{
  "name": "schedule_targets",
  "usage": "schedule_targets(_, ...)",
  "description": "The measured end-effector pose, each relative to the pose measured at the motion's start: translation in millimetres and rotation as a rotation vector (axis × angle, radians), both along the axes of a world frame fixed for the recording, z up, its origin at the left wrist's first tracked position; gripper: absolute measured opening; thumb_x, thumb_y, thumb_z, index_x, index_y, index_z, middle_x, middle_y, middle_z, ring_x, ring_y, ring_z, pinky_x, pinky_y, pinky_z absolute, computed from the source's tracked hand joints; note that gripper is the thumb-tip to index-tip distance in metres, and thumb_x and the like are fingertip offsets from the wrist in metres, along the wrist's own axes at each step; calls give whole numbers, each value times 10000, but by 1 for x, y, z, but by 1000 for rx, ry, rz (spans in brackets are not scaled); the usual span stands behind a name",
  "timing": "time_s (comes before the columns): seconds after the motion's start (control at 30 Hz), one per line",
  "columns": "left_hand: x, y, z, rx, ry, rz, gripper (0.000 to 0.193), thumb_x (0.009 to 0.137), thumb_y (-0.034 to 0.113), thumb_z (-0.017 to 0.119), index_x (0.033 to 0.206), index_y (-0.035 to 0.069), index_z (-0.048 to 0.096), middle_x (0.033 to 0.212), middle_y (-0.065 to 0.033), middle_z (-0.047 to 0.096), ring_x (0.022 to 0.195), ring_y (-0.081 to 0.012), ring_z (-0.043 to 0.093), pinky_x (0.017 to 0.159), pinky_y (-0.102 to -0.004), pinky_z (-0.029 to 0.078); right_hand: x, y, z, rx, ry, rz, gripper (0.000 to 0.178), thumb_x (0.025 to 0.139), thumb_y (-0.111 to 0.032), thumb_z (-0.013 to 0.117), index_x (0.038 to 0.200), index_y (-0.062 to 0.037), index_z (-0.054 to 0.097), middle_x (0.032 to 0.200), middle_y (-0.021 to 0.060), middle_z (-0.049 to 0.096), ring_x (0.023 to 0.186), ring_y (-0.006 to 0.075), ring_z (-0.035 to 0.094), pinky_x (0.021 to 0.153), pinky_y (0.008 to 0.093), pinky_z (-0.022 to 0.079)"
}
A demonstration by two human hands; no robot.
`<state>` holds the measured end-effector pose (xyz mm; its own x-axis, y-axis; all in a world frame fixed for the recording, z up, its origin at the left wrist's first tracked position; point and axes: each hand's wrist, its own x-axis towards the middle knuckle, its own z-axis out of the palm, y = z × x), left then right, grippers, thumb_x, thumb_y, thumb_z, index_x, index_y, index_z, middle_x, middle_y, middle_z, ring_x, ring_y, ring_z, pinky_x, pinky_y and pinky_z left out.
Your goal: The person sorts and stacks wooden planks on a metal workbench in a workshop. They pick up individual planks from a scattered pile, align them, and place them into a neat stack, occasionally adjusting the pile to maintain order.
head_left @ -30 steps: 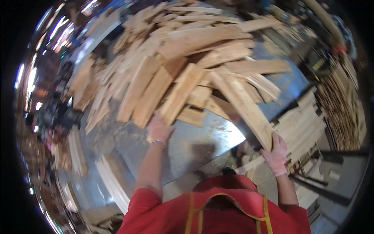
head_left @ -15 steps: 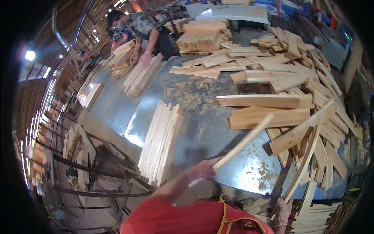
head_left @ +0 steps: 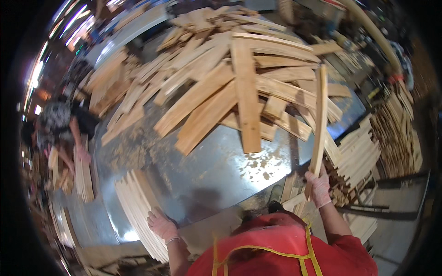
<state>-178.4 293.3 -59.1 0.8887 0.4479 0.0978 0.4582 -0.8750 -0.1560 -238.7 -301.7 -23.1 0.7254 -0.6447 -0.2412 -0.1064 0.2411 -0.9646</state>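
Note:
My right hand [head_left: 318, 187], in a pale work glove, is closed round the lower part of a long, slightly curved wooden strip [head_left: 320, 119]. The strip stands up from my fist, and its far end reaches in front of the heap of boards. At the left, my gloved left hand [head_left: 161, 224] lies against the right side of a row of pale wooden strips [head_left: 133, 209] at the table's near edge. Its fingers are stretched out on the wood. The strips sit side by side, close together.
A large loose heap of boards [head_left: 202, 99] covers the far side of the metal table [head_left: 216, 156], with sawdust nearby. Stacked curved strips [head_left: 391, 133] stand at the right, beside a dark metal frame [head_left: 386, 214]. A co-worker [head_left: 60, 119] handles strips at the far left.
My view has swung to the right. The strip that my left hand held has left it, and that hand now touches the row. My right hand keeps its curved strip, now raised more upright.

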Motion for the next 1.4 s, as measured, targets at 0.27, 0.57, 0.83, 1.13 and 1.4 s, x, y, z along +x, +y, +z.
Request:
schedule_targets(0.27,164,-261,28,-821,-10,-570,957,860,309,817,1614,-54,355,1643,-275,414,1492,-400,451,1250,-460,346,-95,-174,-70,-14,52,-688,539,947,-78,693,1443,15,501,1025,113,681,871,222,656,768,364,552)
schedule_targets(0.57,280,-442,-37,-1474,-177,-333,733,924,198,819,1529,5,453,1349,-144,642,1132,-275,678,954,-392,592,-178,-387,-207,48,287,-736,225,993,-222,620,1175,-93,646,960,144,675,853,311,642,731,453,525)
schedule_targets(0.83,236,-472,25,-1683,-107,-62,547,926,280,789,1343,3,568,1253,-140,690,1091,-274,681,977,-424,557,-61,-399,-260,112,173,-545,713,1042,-395,656,1554,51,439,1214,136,699,1090,208,665,965,329,519)
schedule_targets(1.13,67,-343,32,-1732,-50,-116,289,890,150,808,1145,36,733,991,-55,750,882,-199,709,791,-408,586,-82,-384,-124,-385,363,-230,758,1091,-447,538,1653,14,323,1662,203,422,1512,324,437,1241,424,364)
schedule_targets(1.4,-63,-133,44,-709,-226,100,304,828,268,772,1072,91,734,1114,-125,699,1122,-306,650,1007,-462,477,23,-155,-8,-523,63,147,597,1076,-293,644,1558,23,487,1504,180,571,1378,304,563,1181,422,451)
